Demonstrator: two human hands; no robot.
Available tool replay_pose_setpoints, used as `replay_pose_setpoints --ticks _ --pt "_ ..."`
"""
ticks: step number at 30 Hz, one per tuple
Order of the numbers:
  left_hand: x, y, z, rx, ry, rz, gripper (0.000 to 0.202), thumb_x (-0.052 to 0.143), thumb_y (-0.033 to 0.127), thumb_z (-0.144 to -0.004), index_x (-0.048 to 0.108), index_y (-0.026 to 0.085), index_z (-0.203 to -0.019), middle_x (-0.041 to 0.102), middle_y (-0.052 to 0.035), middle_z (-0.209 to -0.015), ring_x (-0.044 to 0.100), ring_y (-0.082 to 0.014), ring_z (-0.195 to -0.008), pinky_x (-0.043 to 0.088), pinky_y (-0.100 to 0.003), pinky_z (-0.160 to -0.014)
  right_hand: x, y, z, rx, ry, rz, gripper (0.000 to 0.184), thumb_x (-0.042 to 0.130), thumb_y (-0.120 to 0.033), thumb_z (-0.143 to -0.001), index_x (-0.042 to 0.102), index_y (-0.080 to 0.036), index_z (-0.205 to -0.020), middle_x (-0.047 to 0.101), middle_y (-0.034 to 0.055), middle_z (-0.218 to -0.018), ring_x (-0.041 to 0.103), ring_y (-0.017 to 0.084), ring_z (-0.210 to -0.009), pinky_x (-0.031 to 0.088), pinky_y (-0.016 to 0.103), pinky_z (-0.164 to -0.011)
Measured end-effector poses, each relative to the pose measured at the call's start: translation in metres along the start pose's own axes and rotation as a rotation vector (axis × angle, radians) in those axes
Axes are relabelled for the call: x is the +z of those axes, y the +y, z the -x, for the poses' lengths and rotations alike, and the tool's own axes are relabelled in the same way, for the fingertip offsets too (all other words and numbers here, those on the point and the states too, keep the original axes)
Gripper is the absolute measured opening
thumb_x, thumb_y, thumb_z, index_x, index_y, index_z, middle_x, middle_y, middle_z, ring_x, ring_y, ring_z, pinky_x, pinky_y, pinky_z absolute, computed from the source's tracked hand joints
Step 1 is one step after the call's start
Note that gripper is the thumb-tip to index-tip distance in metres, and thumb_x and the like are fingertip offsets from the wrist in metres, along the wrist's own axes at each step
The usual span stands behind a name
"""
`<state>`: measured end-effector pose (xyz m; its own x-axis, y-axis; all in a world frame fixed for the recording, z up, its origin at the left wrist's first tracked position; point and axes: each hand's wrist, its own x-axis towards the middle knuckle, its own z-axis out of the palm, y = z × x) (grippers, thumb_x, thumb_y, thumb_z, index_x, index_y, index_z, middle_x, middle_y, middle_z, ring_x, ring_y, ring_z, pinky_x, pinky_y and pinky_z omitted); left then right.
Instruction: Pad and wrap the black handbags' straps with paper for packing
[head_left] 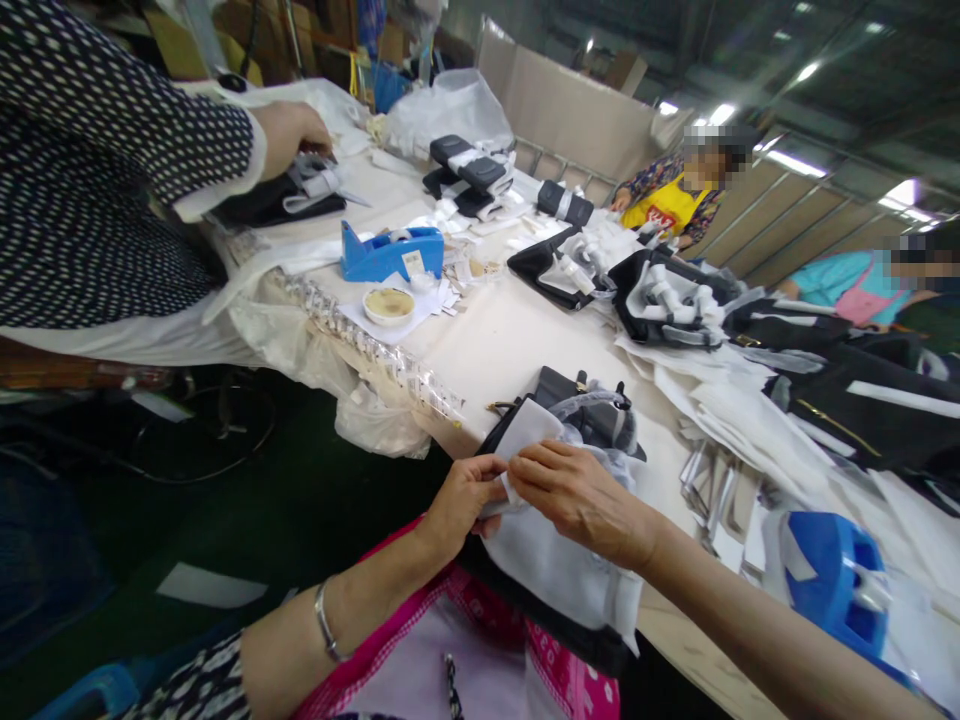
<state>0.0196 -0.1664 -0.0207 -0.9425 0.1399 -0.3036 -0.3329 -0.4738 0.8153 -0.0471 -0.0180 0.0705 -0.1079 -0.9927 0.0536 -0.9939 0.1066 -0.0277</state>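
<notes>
My left hand [463, 497] and my right hand [577, 492] meet at the near edge of the table [502, 340]. Both pinch a sheet of white wrapping paper [555, 570] that is folded around a black handbag [577, 405] lying in front of me. The left fingers curl on the paper's edge, a bracelet on that wrist. The right fingers press down on the fold beside them. Part of the bag is hidden under the paper.
A blue tape dispenser [390, 250] and a small bowl [388, 303] stand mid-table; another blue dispenser [832, 580] lies at right. Wrapped black bags [667, 295] and white sheets [757, 420] cover the far side. A person in a dotted sleeve [112, 150] works at left; two others sit opposite.
</notes>
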Motion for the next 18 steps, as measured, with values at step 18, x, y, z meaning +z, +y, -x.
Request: replay_pose_setpoints --ticks 18 --pt "0.005 -0.001 0.003 0.107 0.012 -0.205 0.035 0.074 0.041 -0.071 0.059 0.013 -0.086 0.060 0.0026 -0.061 0.034 -0.0018 -0.029 0.017 -0.015 -0.030 -0.021 -0.016 0.112 0.715 0.637 -0.093 0.040 0.046 -0.008 -0.091 0.060 -0.023 -0.125 0.058 0.0100 -0.130 0.053 0.023 -0.122 0.047 0.044 -0.101"
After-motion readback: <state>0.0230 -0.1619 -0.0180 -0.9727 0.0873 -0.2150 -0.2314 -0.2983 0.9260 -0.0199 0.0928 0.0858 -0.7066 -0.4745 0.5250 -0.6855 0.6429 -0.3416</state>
